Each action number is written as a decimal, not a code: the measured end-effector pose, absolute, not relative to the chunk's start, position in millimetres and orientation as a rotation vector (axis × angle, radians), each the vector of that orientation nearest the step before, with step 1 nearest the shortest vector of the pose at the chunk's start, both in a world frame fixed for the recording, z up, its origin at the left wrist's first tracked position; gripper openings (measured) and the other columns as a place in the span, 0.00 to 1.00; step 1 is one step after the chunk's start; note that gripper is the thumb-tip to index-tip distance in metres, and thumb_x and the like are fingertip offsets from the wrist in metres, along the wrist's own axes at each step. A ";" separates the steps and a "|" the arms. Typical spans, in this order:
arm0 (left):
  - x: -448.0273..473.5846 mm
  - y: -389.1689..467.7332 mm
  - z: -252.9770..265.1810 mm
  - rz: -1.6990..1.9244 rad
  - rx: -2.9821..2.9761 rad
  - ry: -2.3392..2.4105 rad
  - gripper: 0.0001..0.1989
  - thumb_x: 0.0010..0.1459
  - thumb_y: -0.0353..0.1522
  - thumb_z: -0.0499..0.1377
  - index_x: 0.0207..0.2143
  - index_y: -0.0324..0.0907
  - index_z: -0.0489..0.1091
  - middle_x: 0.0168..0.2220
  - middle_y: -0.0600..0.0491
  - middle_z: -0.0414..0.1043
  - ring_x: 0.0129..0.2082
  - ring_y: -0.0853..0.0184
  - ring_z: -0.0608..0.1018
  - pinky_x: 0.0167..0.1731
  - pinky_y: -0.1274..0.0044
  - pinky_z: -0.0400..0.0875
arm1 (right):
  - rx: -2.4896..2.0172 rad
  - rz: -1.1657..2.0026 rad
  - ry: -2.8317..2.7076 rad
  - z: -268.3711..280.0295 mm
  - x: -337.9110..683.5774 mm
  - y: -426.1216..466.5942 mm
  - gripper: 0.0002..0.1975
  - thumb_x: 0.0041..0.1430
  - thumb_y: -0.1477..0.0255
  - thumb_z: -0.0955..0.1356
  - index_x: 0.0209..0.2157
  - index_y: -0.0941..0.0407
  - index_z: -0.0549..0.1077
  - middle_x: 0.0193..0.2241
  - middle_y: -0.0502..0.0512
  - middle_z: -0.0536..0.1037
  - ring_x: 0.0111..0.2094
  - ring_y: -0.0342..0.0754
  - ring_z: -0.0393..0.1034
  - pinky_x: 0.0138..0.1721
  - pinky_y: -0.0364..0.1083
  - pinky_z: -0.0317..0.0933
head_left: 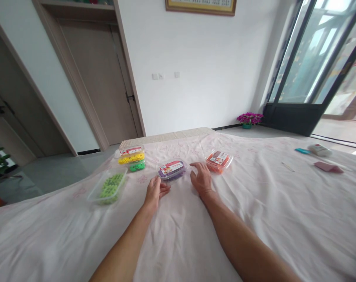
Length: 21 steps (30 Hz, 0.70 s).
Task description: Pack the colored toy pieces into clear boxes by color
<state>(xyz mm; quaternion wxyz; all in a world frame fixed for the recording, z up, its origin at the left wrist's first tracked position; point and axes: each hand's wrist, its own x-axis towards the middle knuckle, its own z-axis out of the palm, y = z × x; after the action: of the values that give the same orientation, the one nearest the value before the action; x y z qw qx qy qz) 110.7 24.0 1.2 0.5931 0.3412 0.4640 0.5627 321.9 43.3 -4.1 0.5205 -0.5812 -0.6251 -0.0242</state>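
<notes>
A clear plastic box with purple pieces [172, 169] and a red-and-white label sits on the cloth before me. My left hand [156, 191] rests at its near left corner, fingers apart and holding nothing; whether the fingertips touch the box I cannot tell. To the right of that box is my right hand [201, 178], fingers spread and empty. Beyond its wrist side, close by, stands a similar labelled box with orange-red pieces [219, 161].
Left of the hands are an open container of light green pieces [111, 188], a box of yellow pieces [131, 156] and a green-filled one [137, 166]. A tissue pack [319, 149], a pink item [328, 167] and a thin stick [288, 167] lie far right on the cloth [272, 219].
</notes>
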 end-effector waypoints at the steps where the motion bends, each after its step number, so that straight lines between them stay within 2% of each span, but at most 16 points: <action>1: 108.1 23.7 -1.0 1.322 0.851 1.105 0.19 0.58 0.41 0.57 0.49 0.41 0.62 0.25 0.57 0.69 0.26 0.66 0.80 0.33 0.71 0.77 | -1.344 -0.101 -1.642 0.1 313.7 38.9 0.19 0.51 0.76 0.65 0.46 0.54 0.73 0.45 0.58 0.76 0.49 0.55 0.65 0.53 0.53 0.56; 5: 95.1 23.7 -10.4 1.506 1.046 1.282 0.22 0.59 0.43 0.53 0.51 0.41 0.64 0.29 0.54 0.70 0.25 0.69 0.78 0.24 0.78 0.74 | -1.180 -0.211 -2.017 8.3 272.9 27.2 0.32 0.52 0.65 0.71 0.59 0.50 0.64 0.59 0.57 0.66 0.61 0.59 0.53 0.62 0.58 0.42; 8: 90.7 24.9 -17.3 1.546 1.123 1.378 0.21 0.57 0.38 0.53 0.51 0.41 0.65 0.32 0.51 0.71 0.25 0.70 0.77 0.21 0.81 0.71 | -1.232 -0.279 -2.104 6.2 246.6 29.6 0.35 0.54 0.58 0.70 0.62 0.49 0.60 0.61 0.57 0.62 0.64 0.61 0.45 0.64 0.62 0.33; 11: 90.7 26.7 -21.5 1.542 1.133 1.374 0.21 0.54 0.34 0.54 0.51 0.39 0.66 0.33 0.50 0.72 0.29 0.68 0.78 0.23 0.80 0.72 | -1.318 -0.312 -2.146 5.0 235.5 42.5 0.26 0.59 0.60 0.67 0.58 0.48 0.63 0.58 0.56 0.66 0.62 0.59 0.50 0.63 0.63 0.31; 14: 91.7 27.4 -22.0 1.500 1.162 1.356 0.21 0.53 0.33 0.54 0.50 0.38 0.67 0.32 0.50 0.73 0.29 0.68 0.79 0.26 0.78 0.74 | -1.358 -0.317 -2.192 9.6 242.2 61.2 0.17 0.63 0.65 0.65 0.54 0.47 0.66 0.53 0.54 0.70 0.57 0.54 0.58 0.62 0.63 0.33; 21: 93.9 24.9 -18.1 1.424 1.254 1.397 0.19 0.51 0.33 0.54 0.46 0.37 0.69 0.31 0.51 0.72 0.28 0.68 0.77 0.28 0.77 0.73 | -1.478 -0.364 -2.313 23.6 302.5 98.1 0.16 0.66 0.70 0.61 0.54 0.50 0.65 0.52 0.57 0.70 0.56 0.51 0.59 0.61 0.60 0.36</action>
<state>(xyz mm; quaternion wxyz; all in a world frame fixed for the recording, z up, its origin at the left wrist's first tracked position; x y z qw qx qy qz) 93.9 24.9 -18.1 0.3828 0.4918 0.5477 0.5582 302.5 98.1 23.6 0.1853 -0.5245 -0.8209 -0.1291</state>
